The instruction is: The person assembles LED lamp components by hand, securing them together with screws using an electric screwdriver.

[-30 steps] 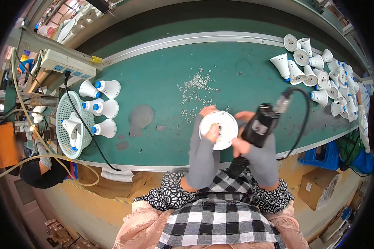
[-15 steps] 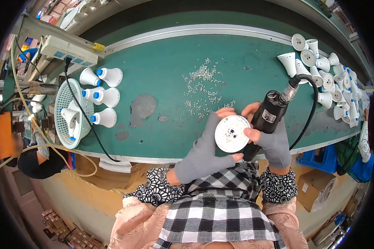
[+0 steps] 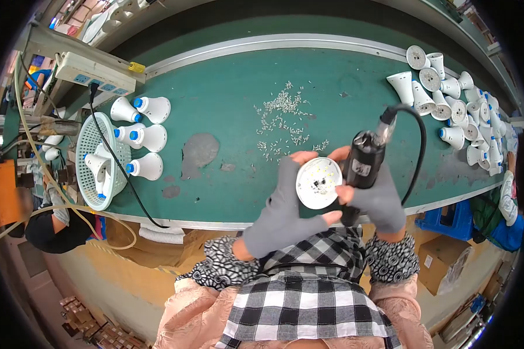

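Observation:
My left hand (image 3: pixel 282 218), in a grey fingerless glove, is closed around an LED bulb (image 3: pixel 318 184). The bulb's open round face, with its white circuit board and small yellow LEDs, is turned up toward me. In my right hand (image 3: pixel 381 200), also gloved, is a black electric screwdriver (image 3: pixel 365 160), its cable end up and its lower end near the table's front edge. The right thumb touches the bulb's right rim. Small whitish screws (image 3: pixel 288 104) lie scattered on the green table beyond my hands. The bulb's body is hidden beneath its face.
Many white bulb housings (image 3: pixel 423 100) are heaped at the right. Several bulbs with blue caps (image 3: pixel 151 136) stand left, beside a pale green basket (image 3: pixel 103 195) holding more. A power strip (image 3: pixel 93 72) with a black cable is at the upper left. Another person's arm (image 3: pixel 508 195) shows far right.
The screwdriver has shifted a little left and stands more upright, its cable swinging left with it. The bulb has moved slightly left and up, its face tilting a bit.

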`<state>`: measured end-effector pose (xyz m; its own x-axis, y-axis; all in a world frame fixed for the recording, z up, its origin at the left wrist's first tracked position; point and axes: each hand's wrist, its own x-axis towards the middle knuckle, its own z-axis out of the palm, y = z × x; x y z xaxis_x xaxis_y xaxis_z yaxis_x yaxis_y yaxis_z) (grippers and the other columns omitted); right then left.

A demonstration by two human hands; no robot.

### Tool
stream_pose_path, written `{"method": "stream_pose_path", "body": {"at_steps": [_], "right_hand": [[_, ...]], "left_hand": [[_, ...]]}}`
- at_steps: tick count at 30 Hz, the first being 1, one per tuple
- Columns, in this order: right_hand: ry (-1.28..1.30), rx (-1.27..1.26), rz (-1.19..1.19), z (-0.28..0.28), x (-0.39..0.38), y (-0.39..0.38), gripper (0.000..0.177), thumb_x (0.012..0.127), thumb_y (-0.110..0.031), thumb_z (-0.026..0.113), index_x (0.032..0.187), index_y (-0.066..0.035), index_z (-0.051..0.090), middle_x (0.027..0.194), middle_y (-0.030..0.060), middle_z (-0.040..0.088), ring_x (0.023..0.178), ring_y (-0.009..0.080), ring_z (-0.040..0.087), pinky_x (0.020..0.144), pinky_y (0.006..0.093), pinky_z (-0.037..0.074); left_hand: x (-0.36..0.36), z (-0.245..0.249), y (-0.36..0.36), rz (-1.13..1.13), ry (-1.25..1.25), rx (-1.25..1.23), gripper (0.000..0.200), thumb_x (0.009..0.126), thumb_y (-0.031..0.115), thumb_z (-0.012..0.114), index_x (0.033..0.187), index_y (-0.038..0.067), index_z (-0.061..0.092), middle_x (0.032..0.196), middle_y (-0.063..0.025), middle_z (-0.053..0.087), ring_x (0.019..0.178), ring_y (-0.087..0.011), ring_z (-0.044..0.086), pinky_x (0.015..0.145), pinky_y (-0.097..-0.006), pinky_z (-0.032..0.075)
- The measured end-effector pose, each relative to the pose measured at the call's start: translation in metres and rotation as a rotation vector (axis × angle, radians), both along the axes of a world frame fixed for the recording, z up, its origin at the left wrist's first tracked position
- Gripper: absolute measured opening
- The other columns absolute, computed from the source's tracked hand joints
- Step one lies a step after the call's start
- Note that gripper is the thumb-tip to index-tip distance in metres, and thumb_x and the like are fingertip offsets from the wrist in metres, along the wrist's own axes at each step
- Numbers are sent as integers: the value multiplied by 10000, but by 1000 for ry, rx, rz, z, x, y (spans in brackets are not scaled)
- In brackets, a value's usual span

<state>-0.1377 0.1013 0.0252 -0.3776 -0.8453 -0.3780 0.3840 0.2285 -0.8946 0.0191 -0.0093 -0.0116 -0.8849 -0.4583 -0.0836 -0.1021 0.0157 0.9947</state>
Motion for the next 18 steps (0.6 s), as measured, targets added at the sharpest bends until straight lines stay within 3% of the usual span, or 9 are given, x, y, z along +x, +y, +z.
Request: {"method": "stream_pose_path", "body": {"at_steps": [2, 4, 8, 9, 11, 12, 13, 15, 18], "right_hand": [[-75, 18, 88, 3, -16, -4, 421, 645, -131, 760, 1014, 19, 625, 754, 3, 596, 670, 65, 554, 602, 211, 431], [-34, 13, 233, 9, -20, -6, 387, 643, -122, 755, 982, 14, 629, 747, -3, 587, 674, 60, 547, 605, 206, 422], [189, 36, 400, 22, -14, -12, 312, 681, -91, 742, 959, -15, 621, 759, 13, 589, 673, 74, 551, 608, 222, 434], [169, 90, 354, 30, -10, -9, 279, 714, -97, 725, 966, -30, 626, 783, 38, 618, 683, 84, 581, 620, 241, 464], [231, -11, 5, 27, -15, 11, 294, 719, -38, 721, 989, -36, 604, 764, 47, 603, 643, 106, 585, 590, 241, 472], [207, -147, -206, 21, -18, 15, 342, 693, 10, 714, 992, -52, 560, 755, 53, 587, 632, 146, 586, 572, 250, 475], [244, -490, -256, 18, -29, 14, 326, 733, -17, 679, 1008, -62, 511, 748, 42, 550, 622, 161, 561, 597, 271, 461], [134, -778, -560, 18, -27, 19, 228, 831, -143, 579, 1029, -81, 485, 769, 24, 490, 636, 149, 496, 697, 328, 406], [233, -763, -804, 5, -17, 12, 179, 851, -153, 557, 1005, -87, 495, 785, 29, 499, 663, 150, 503, 710, 332, 404]], "left_hand": [[6, 2, -12, -210, -52, 227, 754, 761, 194, 769, 1358, 26, 339, 1213, -103, 508, 1170, -194, 499, 989, -347, 411], [11, 7, -18, -413, -114, 471, 643, 796, 165, 747, 1323, 37, 400, 1231, -83, 519, 1176, -163, 486, 989, -325, 406], [8, 11, -15, -760, -62, 517, 606, 758, 193, 800, 1225, 49, 442, 1227, -57, 525, 1168, -128, 479, 960, -299, 422], [14, 9, -7, -708, -148, 668, 577, 739, 194, 815, 1169, 60, 454, 1223, -57, 527, 1162, -134, 486, 958, -286, 419], [14, 4, -7, -660, -154, 550, 582, 706, 175, 822, 1161, 73, 473, 1235, -76, 524, 1136, -157, 504, 907, -298, 463], [17, 2, -6, -507, -116, 686, 580, 700, 178, 817, 1163, 76, 483, 1240, -81, 521, 1113, -163, 514, 879, -304, 477], [20, 1, -4, -354, -79, 818, 579, 694, 180, 813, 1165, 79, 492, 1245, -86, 519, 1090, -168, 523, 851, -311, 492], [23, -1, -2, -139, -61, 956, 562, 687, 188, 801, 1157, 82, 512, 1243, -96, 521, 1044, -175, 539, 800, -321, 513], [26, 3, -4, 7, -127, 876, 457, 710, 225, 760, 1089, 71, 558, 1175, -112, 553, 970, -167, 553, 792, -305, 495]]}}
